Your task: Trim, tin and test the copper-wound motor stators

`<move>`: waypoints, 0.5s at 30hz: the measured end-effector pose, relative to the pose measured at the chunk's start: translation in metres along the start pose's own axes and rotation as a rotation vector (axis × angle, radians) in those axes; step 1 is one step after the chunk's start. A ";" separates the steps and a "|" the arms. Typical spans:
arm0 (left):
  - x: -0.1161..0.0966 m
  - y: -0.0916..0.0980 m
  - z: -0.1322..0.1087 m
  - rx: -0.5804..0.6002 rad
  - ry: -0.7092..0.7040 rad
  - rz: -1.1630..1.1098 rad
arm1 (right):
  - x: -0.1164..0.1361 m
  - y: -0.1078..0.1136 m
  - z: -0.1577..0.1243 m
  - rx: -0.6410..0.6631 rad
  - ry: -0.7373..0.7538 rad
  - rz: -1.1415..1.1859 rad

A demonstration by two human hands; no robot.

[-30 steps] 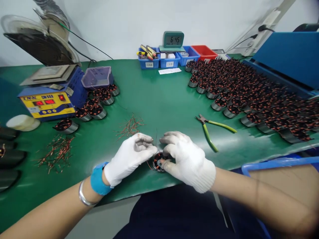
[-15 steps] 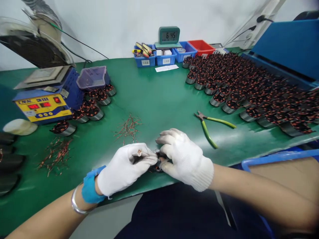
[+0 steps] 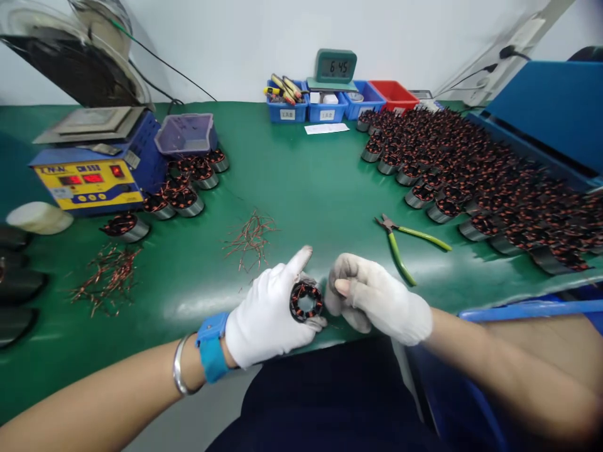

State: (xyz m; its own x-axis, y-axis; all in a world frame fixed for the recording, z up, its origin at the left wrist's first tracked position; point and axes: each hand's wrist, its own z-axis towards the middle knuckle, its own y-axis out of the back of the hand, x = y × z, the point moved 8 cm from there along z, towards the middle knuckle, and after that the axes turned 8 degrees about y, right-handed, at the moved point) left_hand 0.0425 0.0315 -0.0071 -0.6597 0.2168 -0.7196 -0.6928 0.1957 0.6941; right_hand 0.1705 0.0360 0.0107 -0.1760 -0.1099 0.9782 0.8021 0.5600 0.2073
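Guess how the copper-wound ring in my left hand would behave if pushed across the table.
The copper-wound ring is probably heavy for its size, given the windings packed around it. Its round outline suggests it could roll if stood on edge.

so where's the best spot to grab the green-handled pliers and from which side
Probably by both green handles, with the right hand coming from the near right: the pliers lie open on the table, handles spread toward the near edge and the right, metal jaws pointing left and slightly away.
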 end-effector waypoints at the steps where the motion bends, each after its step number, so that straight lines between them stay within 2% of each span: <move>1: 0.000 0.002 0.001 0.006 -0.017 0.020 | -0.003 0.000 0.000 0.049 -0.048 -0.039; 5: -0.002 0.008 0.002 0.074 -0.082 0.059 | 0.002 0.002 0.005 0.191 0.019 -0.579; 7: -0.005 0.009 0.002 0.106 -0.085 0.019 | 0.001 -0.001 0.006 0.230 0.026 -0.721; 12: 0.000 0.016 0.002 -0.078 0.112 -0.030 | -0.004 -0.005 0.005 0.191 -0.001 -0.749; 15: 0.002 0.009 0.003 -0.025 0.133 0.011 | -0.002 -0.002 0.007 0.193 -0.008 -0.721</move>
State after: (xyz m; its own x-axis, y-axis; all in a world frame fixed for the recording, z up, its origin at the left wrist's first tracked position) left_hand 0.0359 0.0364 -0.0028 -0.6991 0.0903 -0.7093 -0.6910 0.1693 0.7027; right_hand 0.1651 0.0404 0.0083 -0.6255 -0.4983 0.6004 0.3722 0.4857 0.7909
